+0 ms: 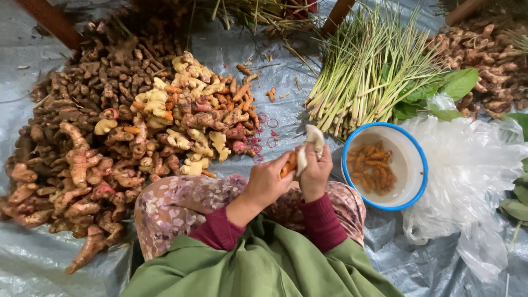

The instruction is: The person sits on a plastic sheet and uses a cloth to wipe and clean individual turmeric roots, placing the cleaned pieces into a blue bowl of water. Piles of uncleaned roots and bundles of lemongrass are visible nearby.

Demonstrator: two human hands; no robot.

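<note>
Sitting low on the grey tarp [33, 258], the person keeps both hands up over a patterned lap, green cloth [264, 264] bunched nearest the camera and dark red cuffs at the wrists. The left hand [268, 181] is curled around a small orange root [289, 164], fingers closed on it so only a stub shows. Right against it, the right hand [316, 170] is closed too, gripping a pale cloth [312, 140] that pokes up above the knuckles and presses on the root's end; the two hands touch. Just to the right, a white bowl with a blue rim [418, 148] sits on the tarp, holding water and a cluster of orange roots [374, 168] like the one in hand. Beside the bowl lies crumpled clear plastic sheeting [473, 165]. To the left, a big heap of knobbly rhizomes [82, 143] spreads out, brown and pinkish at the near edge, with paler yellow pieces [181, 93] and orange bits in the middle. A few red rubber bands [268, 132] lie on the tarp by the heap. Farther back, a bundle of lemongrass stalks [368, 66] fans out, broad green leaves [445, 88] next to it, and another brown root pile [484, 55] at the far right.
</note>
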